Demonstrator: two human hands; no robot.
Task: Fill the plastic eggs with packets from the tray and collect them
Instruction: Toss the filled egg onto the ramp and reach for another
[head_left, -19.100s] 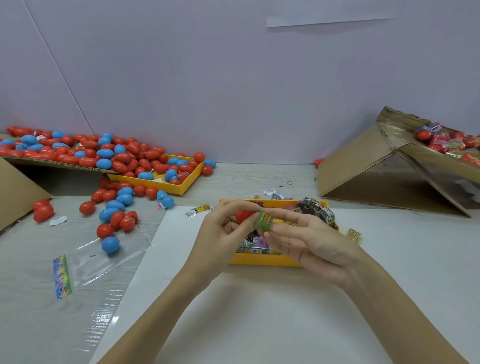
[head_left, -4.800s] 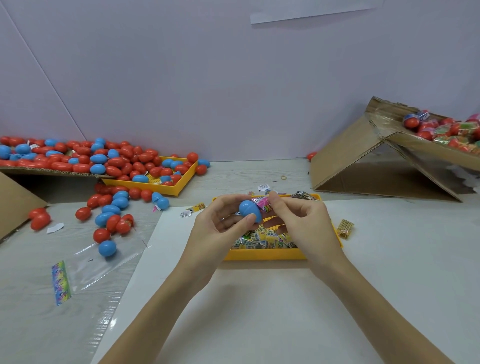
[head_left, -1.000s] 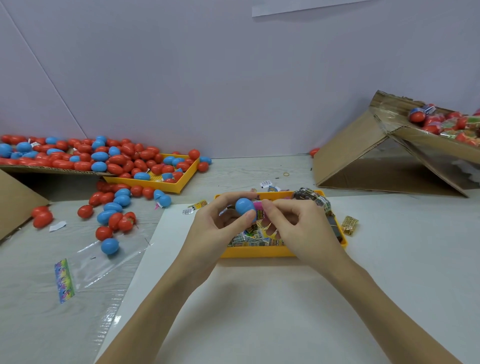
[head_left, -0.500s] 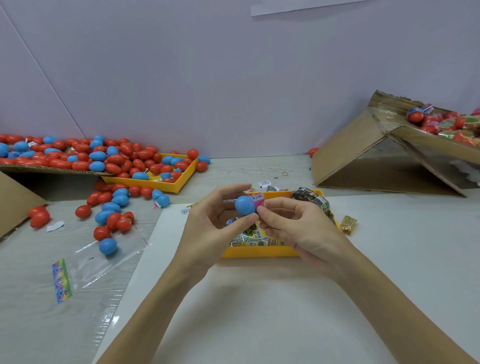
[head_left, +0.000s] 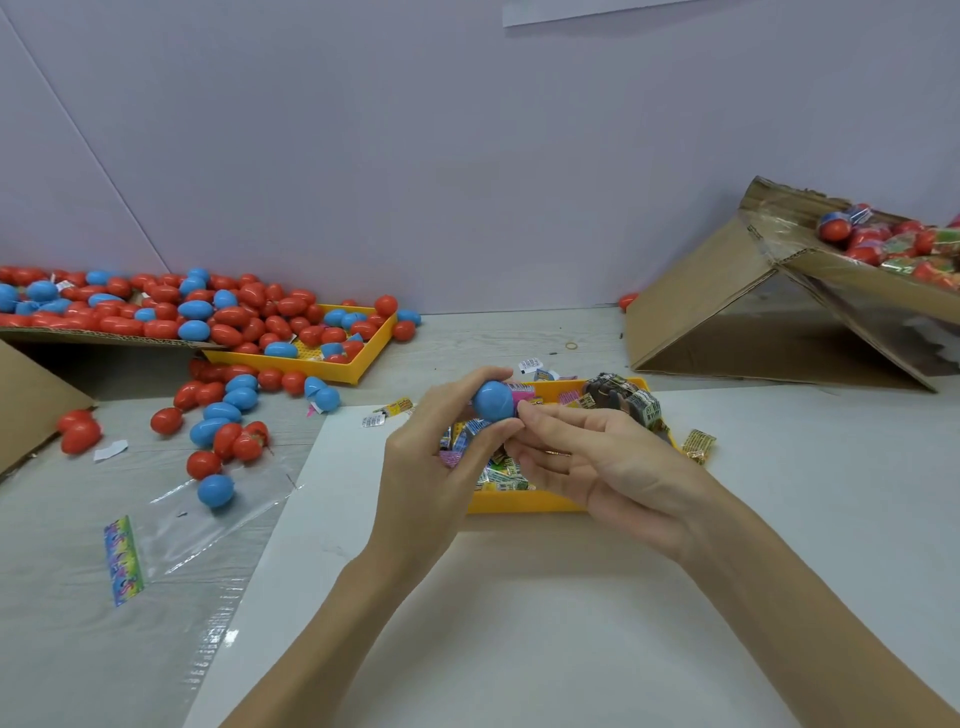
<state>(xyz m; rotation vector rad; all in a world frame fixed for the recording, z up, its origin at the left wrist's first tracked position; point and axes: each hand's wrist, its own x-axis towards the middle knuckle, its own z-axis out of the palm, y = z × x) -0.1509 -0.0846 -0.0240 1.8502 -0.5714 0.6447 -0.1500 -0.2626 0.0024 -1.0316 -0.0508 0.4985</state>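
Above yellow tray (head_left: 519, 503), left hand (head_left: 431, 467) pinches smooth blue egg (head_left: 492, 401); right hand (head_left: 597, 457) relaxed.

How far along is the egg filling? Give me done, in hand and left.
Done: eggs with packets lie in the cardboard box at far right. In hand: the left hand pinches a blue egg with a pink packet sticking out; the right hand meets it at the fingertips. Left: many red and blue eggs lie at left, and the yellow tray holds more packets.

A clear plastic bag (head_left: 208, 525) lies left of the white sheet (head_left: 519, 623).
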